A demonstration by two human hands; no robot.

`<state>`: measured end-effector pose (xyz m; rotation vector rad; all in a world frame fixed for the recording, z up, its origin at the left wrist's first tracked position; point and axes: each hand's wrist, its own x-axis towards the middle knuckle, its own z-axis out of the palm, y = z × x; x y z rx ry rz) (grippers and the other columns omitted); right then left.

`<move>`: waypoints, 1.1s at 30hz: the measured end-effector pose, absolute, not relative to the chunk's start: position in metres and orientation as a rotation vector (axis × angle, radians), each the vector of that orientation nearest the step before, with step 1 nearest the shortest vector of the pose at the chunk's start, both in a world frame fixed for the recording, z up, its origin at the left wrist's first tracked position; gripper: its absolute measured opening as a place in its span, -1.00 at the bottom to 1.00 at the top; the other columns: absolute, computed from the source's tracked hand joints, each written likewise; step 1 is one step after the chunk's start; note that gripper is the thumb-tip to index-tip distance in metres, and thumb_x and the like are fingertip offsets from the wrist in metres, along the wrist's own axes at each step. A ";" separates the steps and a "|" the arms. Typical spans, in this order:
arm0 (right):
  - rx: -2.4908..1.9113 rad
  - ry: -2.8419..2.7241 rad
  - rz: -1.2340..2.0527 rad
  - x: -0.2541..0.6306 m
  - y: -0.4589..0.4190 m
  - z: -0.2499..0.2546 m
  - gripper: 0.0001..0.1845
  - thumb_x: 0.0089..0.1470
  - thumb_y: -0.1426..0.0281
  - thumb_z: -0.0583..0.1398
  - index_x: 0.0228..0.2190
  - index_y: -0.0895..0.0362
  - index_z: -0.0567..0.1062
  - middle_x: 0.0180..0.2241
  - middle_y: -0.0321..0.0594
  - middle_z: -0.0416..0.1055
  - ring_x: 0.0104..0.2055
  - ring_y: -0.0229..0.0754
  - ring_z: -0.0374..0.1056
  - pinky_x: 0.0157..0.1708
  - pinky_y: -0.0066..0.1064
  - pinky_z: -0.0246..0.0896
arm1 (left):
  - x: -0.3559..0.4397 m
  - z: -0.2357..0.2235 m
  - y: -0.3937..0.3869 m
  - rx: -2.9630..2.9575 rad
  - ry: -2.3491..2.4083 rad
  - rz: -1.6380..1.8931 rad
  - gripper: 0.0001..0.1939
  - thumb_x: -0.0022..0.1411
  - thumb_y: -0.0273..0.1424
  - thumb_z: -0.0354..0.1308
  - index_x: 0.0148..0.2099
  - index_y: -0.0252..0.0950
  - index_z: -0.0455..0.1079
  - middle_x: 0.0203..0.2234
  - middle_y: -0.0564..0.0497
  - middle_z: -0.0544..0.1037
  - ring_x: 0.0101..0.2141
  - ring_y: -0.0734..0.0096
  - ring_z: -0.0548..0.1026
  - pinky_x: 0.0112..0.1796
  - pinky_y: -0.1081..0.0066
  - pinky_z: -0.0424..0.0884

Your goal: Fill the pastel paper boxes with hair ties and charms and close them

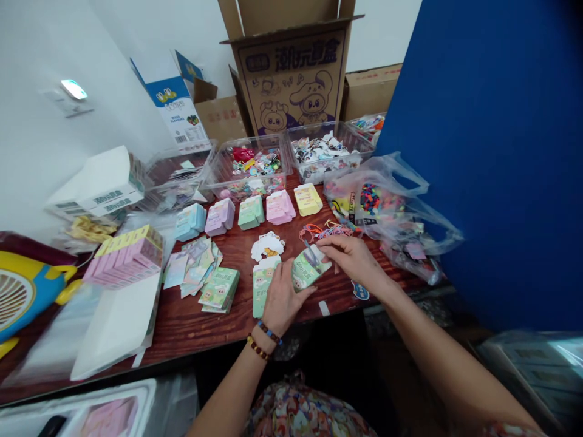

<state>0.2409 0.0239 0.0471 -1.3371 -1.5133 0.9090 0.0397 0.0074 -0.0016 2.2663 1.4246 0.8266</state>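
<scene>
A small green printed box (pixel 304 271) is tilted above the front of the table, with my left hand (pixel 283 295) closed around its left side. Under that hand lies another flat green box (pixel 260 294). My right hand (pixel 347 254) pinches at the upper end of the held box, where a thin greyish-purple strip (pixel 311 255) shows at the opening; exactly what the fingertips grip is hard to make out. Just behind, a bundle of colourful cords (pixel 328 230) lies on the table. White die-cut cards (pixel 268 246), one with an orange figure, are beyond my left hand.
Flat boxes in blue (pixel 190 222), pink (pixel 280 207) and yellow (pixel 308 199) form a row. Loose cards (pixel 197 265) and stacked green boxes (pixel 220 290) lie left. Clear bins (pixel 248 173) stand behind, a plastic bag (pixel 387 200) right, beside a blue panel (pixel 483 170).
</scene>
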 end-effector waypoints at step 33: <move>-1.398 -1.277 0.831 0.296 0.035 0.042 -0.61 0.16 0.15 0.10 -0.18 0.16 0.53 -0.26 -0.14 0.58 -0.70 -0.37 0.26 -0.68 -0.49 0.16 | 0.037 -0.011 0.012 2.308 1.430 0.885 -0.28 0.15 -0.18 0.30 0.25 -0.23 0.09 0.01 -0.15 0.38 0.06 0.02 0.40 0.08 -0.03 0.36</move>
